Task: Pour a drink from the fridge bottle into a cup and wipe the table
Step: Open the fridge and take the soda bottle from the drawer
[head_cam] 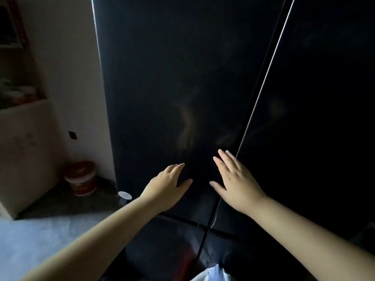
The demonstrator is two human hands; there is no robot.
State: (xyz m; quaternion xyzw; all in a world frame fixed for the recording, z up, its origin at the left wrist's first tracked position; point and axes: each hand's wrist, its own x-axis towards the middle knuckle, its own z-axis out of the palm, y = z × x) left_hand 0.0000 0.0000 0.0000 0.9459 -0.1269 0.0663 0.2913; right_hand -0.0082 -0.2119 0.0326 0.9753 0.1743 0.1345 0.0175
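We stand close before a tall black fridge (182, 78), both bare arms stretched out toward its glossy front. The left hand (166, 185) hovers at or against the left door (162, 108), fingers loosely spread and empty; whether the palm actually touches the panel we cannot tell in this dim light. The right hand (235, 179) is also spread flat with nothing in it, its fingertips (222, 154) reaching up beside the bright vertical seam (263, 88) where the left door meets the right door (324, 118). The two hands are near each other but apart, with a dark gap of door between them. Both doors look shut, so the bottle for the drink is not visible from here, and no cup shows either. Faint smudges and a pale reflection mark the left door above the hands. A horizontal seam (182, 219) runs below the wrists, dividing the upper doors from the lower part of the fridge. To the left, a pale wall (71, 78) meets a grey floor (30, 240), and a red and white tub (81, 178) sits on the floor in the corner just beside the fridge. A small round pale object (124, 195) lies near the fridge's lower left edge. Shelves (18, 92) with blurred items fill the far left. A bit of white cloth (211, 273) shows at the bottom edge
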